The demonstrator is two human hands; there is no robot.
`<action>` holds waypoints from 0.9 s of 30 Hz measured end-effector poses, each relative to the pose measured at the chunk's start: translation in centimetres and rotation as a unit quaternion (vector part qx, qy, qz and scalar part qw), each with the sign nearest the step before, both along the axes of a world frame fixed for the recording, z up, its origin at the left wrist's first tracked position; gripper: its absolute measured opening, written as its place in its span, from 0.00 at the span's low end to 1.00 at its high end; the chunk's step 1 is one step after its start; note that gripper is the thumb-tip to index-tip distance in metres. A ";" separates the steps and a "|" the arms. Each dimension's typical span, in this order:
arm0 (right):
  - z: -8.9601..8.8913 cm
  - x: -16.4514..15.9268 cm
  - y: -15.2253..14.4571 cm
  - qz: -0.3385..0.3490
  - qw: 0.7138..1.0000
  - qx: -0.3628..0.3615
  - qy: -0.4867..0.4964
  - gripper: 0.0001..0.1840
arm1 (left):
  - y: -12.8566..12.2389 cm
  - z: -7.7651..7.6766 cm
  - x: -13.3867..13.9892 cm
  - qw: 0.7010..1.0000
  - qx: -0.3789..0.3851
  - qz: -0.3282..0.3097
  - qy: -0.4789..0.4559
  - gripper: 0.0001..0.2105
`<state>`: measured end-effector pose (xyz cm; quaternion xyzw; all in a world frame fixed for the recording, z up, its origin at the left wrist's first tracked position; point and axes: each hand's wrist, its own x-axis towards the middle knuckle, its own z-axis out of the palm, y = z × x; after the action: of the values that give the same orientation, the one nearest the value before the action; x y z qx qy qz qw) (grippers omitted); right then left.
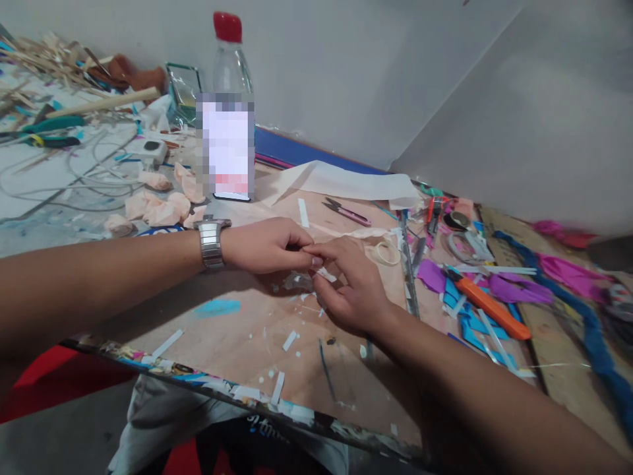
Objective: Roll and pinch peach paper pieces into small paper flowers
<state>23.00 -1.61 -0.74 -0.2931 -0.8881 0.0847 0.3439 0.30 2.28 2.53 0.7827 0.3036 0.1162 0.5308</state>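
My left hand (270,244), with a silver watch on its wrist, reaches over the board. Its thumb and fingers are closed in a pinch. Against its fingertips, my right hand (355,285) has its fingers curled and closed too. What lies between the touching fingertips is too small and hidden to make out. A white paper scrap (325,274) shows between the right thumb and forefinger; whether it is held or lies behind them, I cannot tell. Under both hands is the brown work board (198,356), with paper strips and whitish spots on it.
Behind the hands a lit phone (227,145) leans upright by a red-capped bottle (232,66). Small pink-handled snips (349,212) and a tape roll (386,253) lie on the board. An orange utility knife (489,305) lies right among scraps; crumpled peach pieces (161,208) sit left.
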 end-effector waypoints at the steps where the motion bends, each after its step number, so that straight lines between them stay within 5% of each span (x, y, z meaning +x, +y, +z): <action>1: 0.0 0.0 0.0 0.002 1.000 -0.001 0.000 0.20 | 0.0 0.0 0.0 1.000 0.002 -0.001 0.003 0.23; 21: -0.1 -0.1 0.0 0.025 0.999 -0.022 0.002 0.15 | 0.1 0.2 0.0 0.999 0.040 -0.018 0.025 0.20; 27: -0.2 0.0 0.0 0.032 0.999 -0.027 -0.004 0.15 | -0.1 0.3 0.0 1.000 -0.008 -0.018 0.019 0.16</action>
<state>22.96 -1.64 -0.93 -0.2738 -0.8958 0.1188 0.3295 0.34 2.19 2.85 0.7855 0.3006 0.0895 0.5335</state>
